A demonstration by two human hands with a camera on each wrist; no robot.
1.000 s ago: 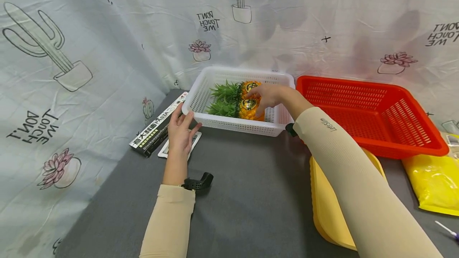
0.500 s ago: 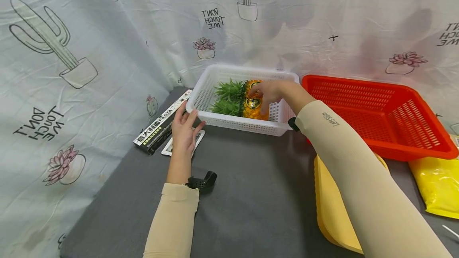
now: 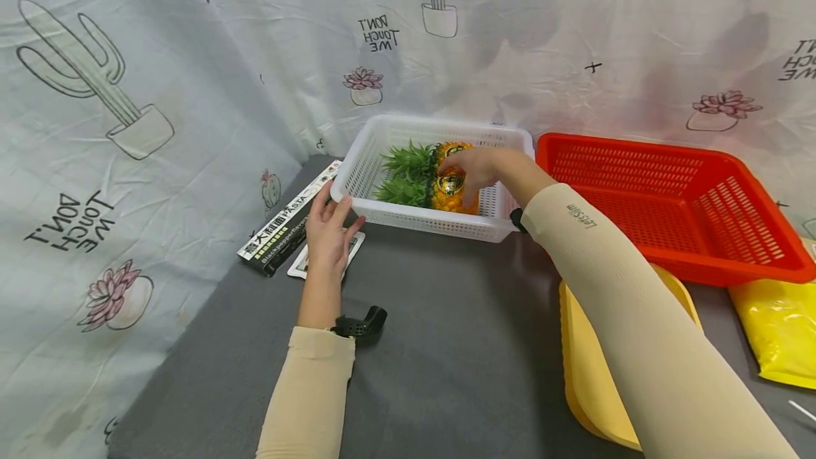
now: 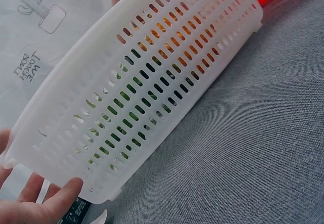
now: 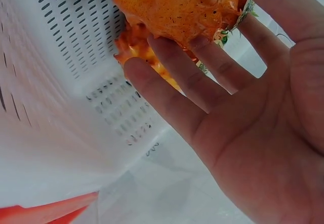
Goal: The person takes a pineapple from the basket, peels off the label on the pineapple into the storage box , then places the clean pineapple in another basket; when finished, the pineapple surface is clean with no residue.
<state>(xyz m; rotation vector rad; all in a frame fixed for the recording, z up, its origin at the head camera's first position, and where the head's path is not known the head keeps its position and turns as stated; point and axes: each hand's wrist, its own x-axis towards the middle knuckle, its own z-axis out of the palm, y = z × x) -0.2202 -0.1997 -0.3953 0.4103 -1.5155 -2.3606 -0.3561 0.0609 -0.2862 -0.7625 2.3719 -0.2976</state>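
Note:
Two orange, knobby pineapples (image 3: 448, 193) with spiky green leaves and round labels lie side by side in a white perforated basket (image 3: 440, 221). My left hand (image 3: 327, 234) holds the basket's near left corner; the left wrist view shows the thumb against the long wall and fingers around the corner. Over the orange bodies hangs my right hand (image 3: 479, 167), its fingers reaching down at the fruit. In the right wrist view, its long fingers (image 5: 164, 97) lie loosely spread across an orange pineapple (image 5: 174, 11), with the palm visible.
A red basket (image 3: 669, 179) stands right of the white one. A yellow tray (image 3: 589, 374) lies under the right forearm, a yellow packet (image 3: 780, 328) farther right. Left are a black-and-white pasta box (image 3: 280, 232) and a flat white-edged packet (image 3: 352, 250). A patterned curtain (image 3: 542, 41) hangs behind.
The head view has shifted slightly, so the scene sits a little farther right. The right hand, blurred half a second ago, remains over the pineapples. The left hand keeps its hold on the corner.

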